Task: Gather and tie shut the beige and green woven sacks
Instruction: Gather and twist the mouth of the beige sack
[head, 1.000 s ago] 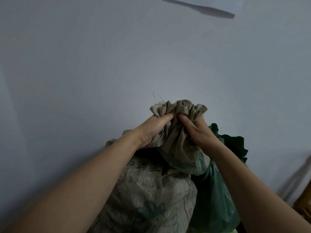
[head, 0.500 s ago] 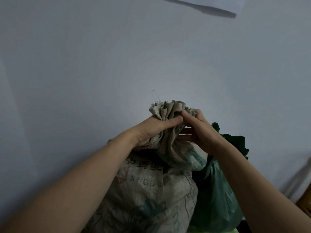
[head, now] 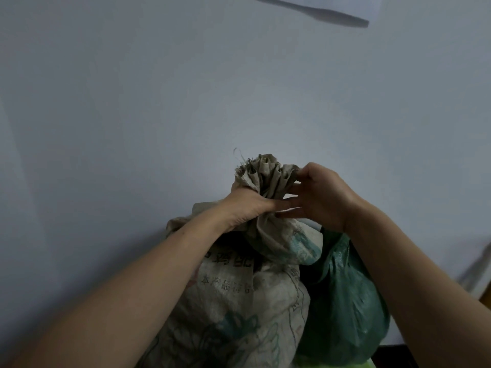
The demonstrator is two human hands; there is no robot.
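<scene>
Left hand (head: 248, 205) grip clenches beige sack (head: 239, 296) neck; right hand (head: 320, 197) fingers spread, touching it.

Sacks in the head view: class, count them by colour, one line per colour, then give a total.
Beige sack: 1
Green sack: 1
Total: 2

Beige sack (head: 239, 301) printed with dark characters and teal drawings; plain green sack (head: 342, 309).
</scene>
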